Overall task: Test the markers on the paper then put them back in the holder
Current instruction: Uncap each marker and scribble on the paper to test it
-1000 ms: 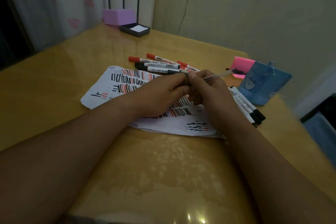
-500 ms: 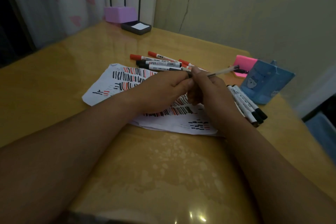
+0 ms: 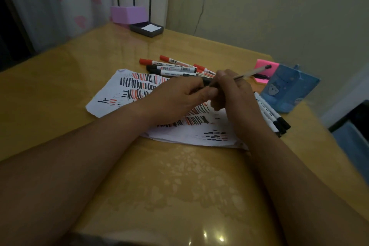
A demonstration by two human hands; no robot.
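Clear pen (image 3: 250,73) pinched between both hands (image 3: 203,94) above the paper (image 3: 111,98).

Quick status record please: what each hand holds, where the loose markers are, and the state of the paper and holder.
right hand: grip on a thin clear pen
left hand: fingers at the pen's dark near end
paper: on the table, covered in red and black strokes
far markers: red and black, loose beyond the paper
right markers: black caps, lying beside the holder
holder: blue, contents not visible
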